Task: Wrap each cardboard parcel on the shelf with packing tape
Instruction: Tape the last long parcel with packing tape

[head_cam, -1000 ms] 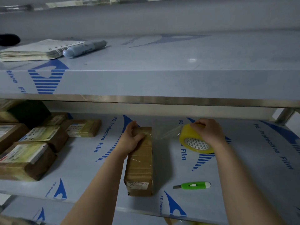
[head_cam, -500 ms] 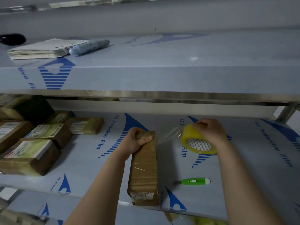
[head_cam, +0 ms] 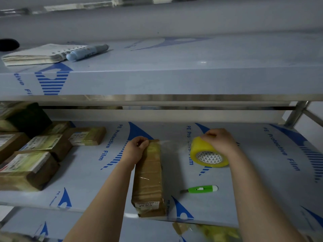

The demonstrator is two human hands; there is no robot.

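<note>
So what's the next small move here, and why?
Probably swing the roll round the parcel: a clear strip stretches from the roll to the parcel's far end, which the left hand holds, while the right hand grips the roll.

Hands: left hand [head_cam: 135, 151], right hand [head_cam: 221, 142], both bare. Forearms: bare along their whole visible length, to the lower frame edge.

Packing room — film-covered steel shelves [head_cam: 174, 81], labelled parcels [head_cam: 26, 168]
</note>
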